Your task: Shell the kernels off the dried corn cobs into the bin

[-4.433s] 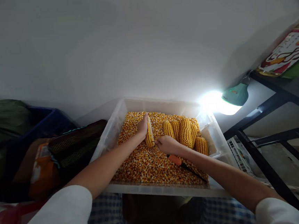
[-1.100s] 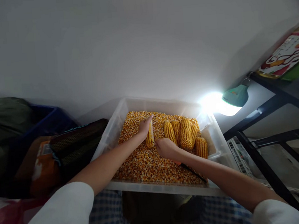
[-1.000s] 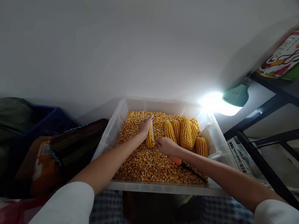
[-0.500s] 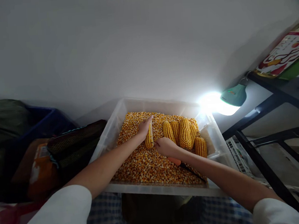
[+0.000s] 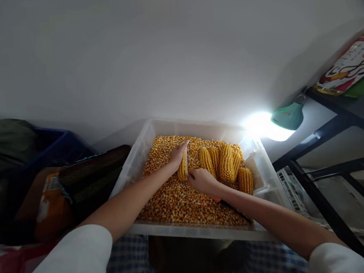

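My left hand (image 5: 177,155) is wrapped around an ear of corn (image 5: 182,169) that has a pale stripe along its right side where kernels are gone. My right hand (image 5: 200,180) is closed, its fingertips pressed at the lower right side of that ear; whether a kernel is pinched there I cannot make out. Loose corn kernels (image 5: 175,205) lie thick under both hands. Several whole ears of corn (image 5: 226,162) rest on the kernels, right of my right hand. Below my right forearm lies a tool with an orange handle (image 5: 215,199) and a dark shaft, partly hidden.
A translucent plastic bin (image 5: 190,233) holds the corn and spans my lap. A lit green lamp (image 5: 290,116) hangs at its right, off a black metal rack (image 5: 314,193). A dark mesh bag (image 5: 93,178) and a blue crate (image 5: 55,143) stand left.
My left hand still holds the ear. My right hand stays at its lower side, and the forearm now covers more of the orange handle. The view has shifted slightly.
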`<state>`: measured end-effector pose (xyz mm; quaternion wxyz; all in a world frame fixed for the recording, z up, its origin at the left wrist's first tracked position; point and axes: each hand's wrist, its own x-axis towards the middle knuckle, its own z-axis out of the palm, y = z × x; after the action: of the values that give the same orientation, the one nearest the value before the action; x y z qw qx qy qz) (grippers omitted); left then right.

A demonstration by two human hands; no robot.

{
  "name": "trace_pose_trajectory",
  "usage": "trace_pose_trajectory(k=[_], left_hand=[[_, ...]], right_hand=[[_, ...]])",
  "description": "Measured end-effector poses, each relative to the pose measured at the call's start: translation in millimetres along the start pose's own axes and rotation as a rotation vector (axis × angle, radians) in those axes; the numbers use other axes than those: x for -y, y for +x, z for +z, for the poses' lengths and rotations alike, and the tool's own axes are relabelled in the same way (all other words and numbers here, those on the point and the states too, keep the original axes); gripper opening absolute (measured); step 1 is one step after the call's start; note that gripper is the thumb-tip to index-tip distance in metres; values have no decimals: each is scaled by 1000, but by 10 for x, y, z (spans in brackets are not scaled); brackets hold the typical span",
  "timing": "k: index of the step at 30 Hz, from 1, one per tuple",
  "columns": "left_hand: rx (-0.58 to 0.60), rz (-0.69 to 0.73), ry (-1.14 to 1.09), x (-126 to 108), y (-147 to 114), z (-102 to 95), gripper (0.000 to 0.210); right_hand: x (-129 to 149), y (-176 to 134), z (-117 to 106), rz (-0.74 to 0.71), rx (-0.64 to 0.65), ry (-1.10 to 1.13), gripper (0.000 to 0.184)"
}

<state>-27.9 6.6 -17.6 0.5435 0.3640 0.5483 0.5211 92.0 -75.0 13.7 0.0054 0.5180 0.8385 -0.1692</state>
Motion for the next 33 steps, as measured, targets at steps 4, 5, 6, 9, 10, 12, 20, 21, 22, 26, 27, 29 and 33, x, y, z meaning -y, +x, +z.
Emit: trace_pose_trajectory(k=[4, 5, 6, 9, 10, 12, 20, 21, 22, 26, 27, 29, 33], left_hand=[[6, 4, 22, 9, 5, -3, 40], [7, 5, 29, 15, 9, -4, 40], [7, 5, 33, 20, 11, -5, 40], [30, -7, 15, 12, 2, -4, 38], [45, -13, 2, -1, -9, -1, 37], [76, -18, -15, -35, -38, 7, 35], [104, -12, 9, -94, -110, 43, 36], [97, -18, 13, -88, -103, 43, 37], [88, -25, 16, -81, -95, 42, 36], [67, -23, 20, -46, -53, 30, 36], [69, -16, 21, -37, -43, 28, 36], [69, -7, 23, -20, -28, 26, 37], [41, -17, 9, -6, -24, 37, 36]], right_hand=[[-1, 1, -8, -4, 3, 5, 41], [-5, 4, -10, -7, 2, 8, 40], [-10, 5, -11, -13, 4, 13, 39], [-21, 2, -8, -28, 13, 24, 37], [-23, -1, -7, -34, 19, 23, 36], [-21, -12, -6, -40, 36, 15, 35], [-22, 9, 1, -31, 46, 41, 35], [-27, 20, 2, -35, 27, 50, 35], [-32, 30, 2, -36, 10, 57, 36], [-42, 55, -4, -8, -83, 101, 41], [-43, 57, -7, 0, -105, 112, 42], [-46, 57, -11, 12, -127, 129, 42], [-54, 48, 2, 1, -156, 148, 42]])
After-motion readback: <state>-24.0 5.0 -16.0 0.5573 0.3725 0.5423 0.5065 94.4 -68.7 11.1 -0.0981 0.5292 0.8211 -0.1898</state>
